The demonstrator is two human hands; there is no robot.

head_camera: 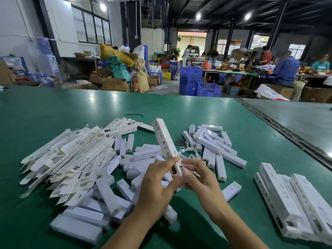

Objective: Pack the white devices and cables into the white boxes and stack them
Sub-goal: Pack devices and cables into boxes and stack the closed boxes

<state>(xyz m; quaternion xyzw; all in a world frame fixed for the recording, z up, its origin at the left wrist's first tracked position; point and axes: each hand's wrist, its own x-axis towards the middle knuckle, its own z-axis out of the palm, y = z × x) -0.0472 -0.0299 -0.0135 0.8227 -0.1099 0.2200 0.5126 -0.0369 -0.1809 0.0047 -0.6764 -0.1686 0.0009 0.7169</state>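
On the green table (53, 108), at the far left, a loose heap of flattened boxes (68, 159) is spread out, white and cream, long and narrow, with small printed marks. Just beside and in front of it, a pile of white devices (107, 194) is scattered: plain, smooth, rectangular bars lying at all angles, some overlapping. Beyond them, a thin black strip (134, 115) lies alone on the table. Near the middle, one assembled white box (165, 142) is held above the table, tilted with its upper end away from the person; small dark symbols are printed along its long face. Its lower end is gripped by the left hand (158, 186), with the thumb laid on the front and the fingers curled round the back. The same end is pinched by the right hand (201, 180), whose fingers are narrowly curled; a small thing at its fingertips is too blurred to be named. Behind the hands, white cables (188, 151) are tangled on the table, and a second pile of devices is heaped just beside them. At the far right, packed boxes (296, 203) are stacked side by side, well apart from the hands.
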